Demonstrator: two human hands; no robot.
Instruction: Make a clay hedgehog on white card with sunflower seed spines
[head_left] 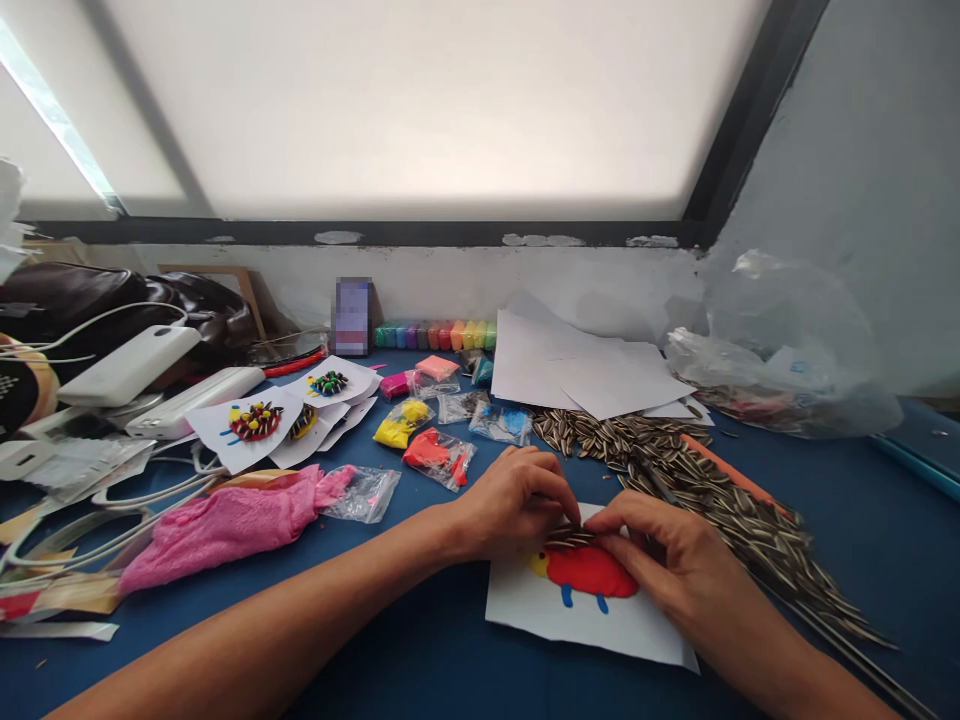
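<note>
A red clay animal body (592, 572) with a yellow head (538, 564) and blue legs (567, 597) lies on a white paper sheet (525, 610). Several striped sunflower seeds (568, 537) stick along its upper edge. My left hand (521, 505) is closed, fingertips bent down at these seeds from the left and above. On the other side, my right hand (667, 550) has thumb and index finger drawn together at the body's upper right edge, touching it. Whatever either pinch holds is too small and hidden to make out. Beyond my right hand spreads a pile of loose sunflower seeds (697, 490).
Bags of yellow (401, 424), red (435, 455) and blue clay (506, 423) lie ahead. White papers (585, 360) overlap the seed pile. Finished seed pictures (247, 425), a pink cloth (232, 525), white cables and a power bank (131, 365) are left; a plastic bag (787, 350) is right.
</note>
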